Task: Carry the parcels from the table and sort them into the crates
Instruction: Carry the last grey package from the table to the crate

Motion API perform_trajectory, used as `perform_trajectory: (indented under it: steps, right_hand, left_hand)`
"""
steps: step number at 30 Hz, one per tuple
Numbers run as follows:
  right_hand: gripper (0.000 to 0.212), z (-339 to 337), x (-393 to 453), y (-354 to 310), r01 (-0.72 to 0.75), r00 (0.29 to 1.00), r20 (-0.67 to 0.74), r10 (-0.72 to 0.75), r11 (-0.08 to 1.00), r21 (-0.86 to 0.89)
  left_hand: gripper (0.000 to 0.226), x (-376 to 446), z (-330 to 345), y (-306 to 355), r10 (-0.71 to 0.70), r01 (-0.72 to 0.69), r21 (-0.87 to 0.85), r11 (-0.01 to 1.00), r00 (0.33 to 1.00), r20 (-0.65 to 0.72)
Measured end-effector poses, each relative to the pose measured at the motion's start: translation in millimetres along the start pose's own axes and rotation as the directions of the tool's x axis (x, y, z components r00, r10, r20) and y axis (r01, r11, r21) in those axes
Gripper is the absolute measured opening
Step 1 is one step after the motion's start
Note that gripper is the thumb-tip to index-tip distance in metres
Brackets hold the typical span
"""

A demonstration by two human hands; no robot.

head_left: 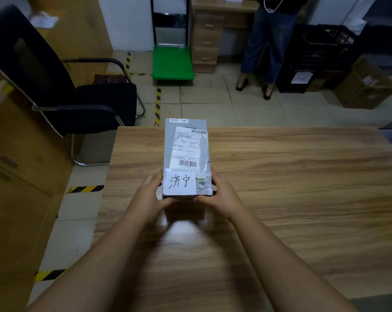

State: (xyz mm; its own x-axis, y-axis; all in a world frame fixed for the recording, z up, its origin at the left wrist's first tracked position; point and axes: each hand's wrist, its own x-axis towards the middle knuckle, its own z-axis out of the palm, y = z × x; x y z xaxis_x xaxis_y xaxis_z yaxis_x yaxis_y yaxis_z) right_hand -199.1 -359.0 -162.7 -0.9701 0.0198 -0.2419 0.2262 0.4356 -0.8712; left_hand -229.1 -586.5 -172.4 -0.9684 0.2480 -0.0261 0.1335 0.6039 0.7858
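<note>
I count 1 long grey rectangular parcel with 1 printed shipping label and 1 white handwritten note taped at its near end. My 2 hands grip that near end: the left hand wraps the left edge, the right hand the right edge, fingers curled underneath. The parcel is above the wood-grain table, its long axis pointing straight away from me. Beyond, I see stacked black plastic crates; whether anything is inside them I cannot tell. 1 brown cardboard box sits beside them.
</note>
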Motion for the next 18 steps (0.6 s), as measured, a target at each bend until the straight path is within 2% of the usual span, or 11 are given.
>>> perform_trajectory:
  steps: [3,6,13,18]
  right_hand:
    - [0.082,-15,0,-35,0.084,0.995,-0.046,-0.083,0.996,0.029]
    - [0.096,-33,-4,-80,0.196,0.975,-0.112,-0.193,0.980,0.014]
    - [0.113,-69,-28,-176,0.399,0.893,-0.199,-0.403,0.915,-0.063]
    - [0.112,-72,-54,-212,0.484,0.841,-0.234,-0.488,0.872,-0.077]
  left_hand:
    - [0.079,5,-26,30,0.069,-0.068,0.015,0.998,0.994,-0.083]
    - [0.081,7,-60,68,0.172,-0.165,0.054,0.985,0.974,-0.150]
    - [0.083,-3,-136,148,0.399,-0.376,0.133,0.917,0.867,-0.297]
    - [0.085,-19,-162,167,0.470,-0.432,0.187,0.882,0.807,-0.357]
